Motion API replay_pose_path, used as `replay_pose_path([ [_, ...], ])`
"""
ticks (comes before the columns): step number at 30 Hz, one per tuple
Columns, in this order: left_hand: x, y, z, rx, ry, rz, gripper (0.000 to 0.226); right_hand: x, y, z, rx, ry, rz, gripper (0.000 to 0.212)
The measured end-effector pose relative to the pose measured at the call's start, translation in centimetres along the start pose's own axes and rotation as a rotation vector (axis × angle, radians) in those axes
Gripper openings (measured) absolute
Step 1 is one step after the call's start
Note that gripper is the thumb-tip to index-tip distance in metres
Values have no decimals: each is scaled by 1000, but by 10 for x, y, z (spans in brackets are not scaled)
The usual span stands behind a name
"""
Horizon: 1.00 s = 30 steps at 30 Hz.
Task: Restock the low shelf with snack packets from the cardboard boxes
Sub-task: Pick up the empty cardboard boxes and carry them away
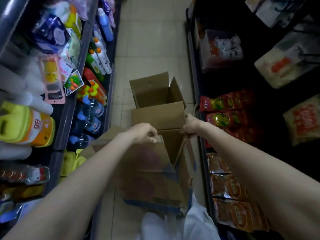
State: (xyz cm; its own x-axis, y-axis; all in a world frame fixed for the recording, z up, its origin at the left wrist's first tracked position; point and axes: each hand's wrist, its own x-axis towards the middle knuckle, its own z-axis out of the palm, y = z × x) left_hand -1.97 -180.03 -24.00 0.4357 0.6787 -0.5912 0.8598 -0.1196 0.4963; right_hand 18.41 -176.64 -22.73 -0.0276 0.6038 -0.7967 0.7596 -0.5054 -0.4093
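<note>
Between two shop shelving runs, on a pale tiled floor point(147, 49), two brown corrugated cardboard boxes sit end to end. Left hand point(144, 132) has its fingers point(152, 138) curled over the top edge of the near box's left flap point(147, 153), pinching the thin board; that flap stands up, with a faded purple print on its face. Right hand point(191, 124) grips the upper edge of the opposite right flap point(181, 148), fingers curled around it, fingertips partly hidden behind the board. Near box point(155, 184) lies directly under both hands; rectangular, matte, blue band printed along its lower edge; the part of its inside that shows between the flaps is bare board, the rest hidden. Just beyond the fingers, the far box point(155, 101) stands open, flaps raised, inner walls plain brown, its near wall touching or just beside the near box.

Right of the right hand, the low shelf point(206, 161) carries glossy snack packets point(226, 187), flat orange and red foil pouches lying in rows; more red and yellow packets point(223, 110) sit further back. Left of the left hand, shelves hold plastic bottles point(90, 116) with blue caps, a lime-yellow jug point(22, 125), and blurred spray bottles. White fabric point(173, 224) shows at the bottom edge, below the near box.
</note>
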Motion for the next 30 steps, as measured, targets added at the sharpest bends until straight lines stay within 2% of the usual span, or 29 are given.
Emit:
replay_pose_path([
  [3,30,-6,-3,-46,-87,-44,2,33,-6,-27,50,68,-83,67],
  [6,65,-14,-7,-112,-159,-116,6,80,-6,-52,-62,106,-158,76],
  [9,104,-21,-15,-220,-265,-178,11,126,-3,-66,-146,43,-188,78],
  [12,143,-16,-18,-309,-368,-171,15,162,-13,-80,-52,-40,-243,78],
  [16,178,-10,2,-351,-397,-133,16,193,-29,-89,-188,-102,-245,85],
  [18,179,-15,11,-372,-341,-121,9,202,-27,-87,-240,-72,-242,81],
  [20,176,-28,7,-413,-199,-132,10,209,-18,-90,-312,-16,-246,79],
  [22,176,-46,-11,-438,-49,-203,13,213,-14,-98,-285,21,-250,78],
  [25,183,-59,-43,-452,99,-336,39,213,-30,-113,-281,37,-372,76],
  [30,206,-54,-94,-434,365,-322,54,208,-88,-123,-361,116,-519,60],
])
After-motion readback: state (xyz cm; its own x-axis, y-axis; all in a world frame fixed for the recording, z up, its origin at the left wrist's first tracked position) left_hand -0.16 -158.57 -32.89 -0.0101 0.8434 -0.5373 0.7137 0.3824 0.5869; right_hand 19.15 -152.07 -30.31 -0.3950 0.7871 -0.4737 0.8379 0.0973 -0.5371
